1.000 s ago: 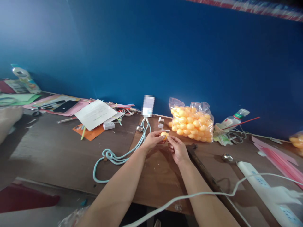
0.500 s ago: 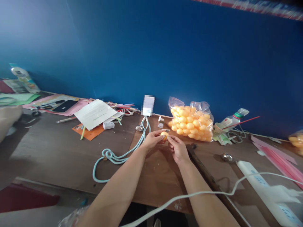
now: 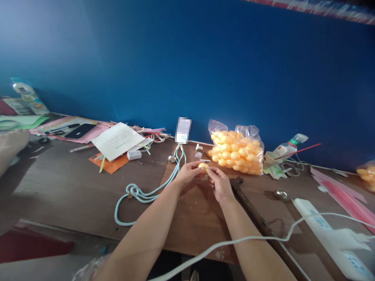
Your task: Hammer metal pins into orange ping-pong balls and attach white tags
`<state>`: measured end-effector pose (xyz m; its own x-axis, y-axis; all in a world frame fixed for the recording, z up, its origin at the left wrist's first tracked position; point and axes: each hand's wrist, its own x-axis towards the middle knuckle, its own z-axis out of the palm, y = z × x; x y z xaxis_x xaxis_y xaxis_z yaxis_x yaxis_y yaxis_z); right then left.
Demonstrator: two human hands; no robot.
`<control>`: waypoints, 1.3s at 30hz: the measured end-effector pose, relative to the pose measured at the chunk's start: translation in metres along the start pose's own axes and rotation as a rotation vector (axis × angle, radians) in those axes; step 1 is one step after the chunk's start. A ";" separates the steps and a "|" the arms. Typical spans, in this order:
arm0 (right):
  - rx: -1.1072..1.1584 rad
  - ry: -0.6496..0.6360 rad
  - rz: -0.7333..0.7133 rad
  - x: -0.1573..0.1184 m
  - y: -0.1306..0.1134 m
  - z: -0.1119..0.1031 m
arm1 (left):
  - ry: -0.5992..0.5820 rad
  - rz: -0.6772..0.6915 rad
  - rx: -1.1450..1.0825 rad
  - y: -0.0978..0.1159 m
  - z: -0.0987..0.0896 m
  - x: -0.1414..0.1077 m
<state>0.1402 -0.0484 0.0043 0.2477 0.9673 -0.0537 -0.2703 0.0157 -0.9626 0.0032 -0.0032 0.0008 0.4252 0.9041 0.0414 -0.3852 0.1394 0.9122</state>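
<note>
My left hand (image 3: 189, 173) is closed with fingertips around a small orange ball (image 3: 202, 167) that looks like a ping-pong ball, held above the wooden table. At the ball's right edge my right hand (image 3: 219, 182) is closed in a pinch. Whether anything small lies between its fingertips is hidden. Just behind the hands stands a clear plastic bag (image 3: 236, 152) full of the same orange balls. A small white box (image 3: 199, 151) sits behind the left hand's fingers.
A light-blue lanyard (image 3: 140, 194) with a card (image 3: 183, 130) lies to the left, near papers (image 3: 117, 141). On the right are a power strip (image 3: 319, 222) and a bottle (image 3: 293, 144). A white cable (image 3: 222, 244) crosses above my right forearm. Another person's limb (image 3: 11, 150) shows far left.
Both my hands stay in place around the orange ball. At the far left, the other person's limb has shifted slightly.
</note>
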 end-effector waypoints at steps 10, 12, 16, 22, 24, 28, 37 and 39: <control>0.001 0.007 0.005 -0.001 -0.003 0.002 | 0.005 -0.005 0.035 -0.002 -0.001 0.000; 0.014 0.010 0.010 -0.001 -0.004 0.003 | 0.001 -0.013 0.042 -0.002 0.000 -0.001; 0.039 -0.007 0.008 0.000 -0.004 0.004 | 0.004 -0.013 0.007 -0.002 0.000 0.000; 0.045 -0.031 0.016 0.000 -0.004 0.003 | 0.010 -0.014 0.027 -0.003 -0.001 0.001; 0.054 -0.026 0.021 0.000 -0.004 0.003 | 0.000 -0.010 0.041 -0.004 -0.001 0.001; 0.049 -0.021 0.021 -0.001 -0.004 0.004 | 0.006 -0.018 0.061 -0.004 -0.002 0.000; 0.020 -0.013 0.038 -0.001 -0.005 0.001 | -0.020 -0.006 0.033 -0.002 -0.001 -0.001; -0.013 -0.013 0.035 0.000 -0.004 0.000 | -0.025 -0.006 0.013 -0.003 -0.001 0.000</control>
<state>0.1416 -0.0488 0.0083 0.2259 0.9706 -0.0837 -0.2662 -0.0211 -0.9637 0.0038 -0.0035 -0.0024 0.4478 0.8929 0.0463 -0.3724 0.1392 0.9176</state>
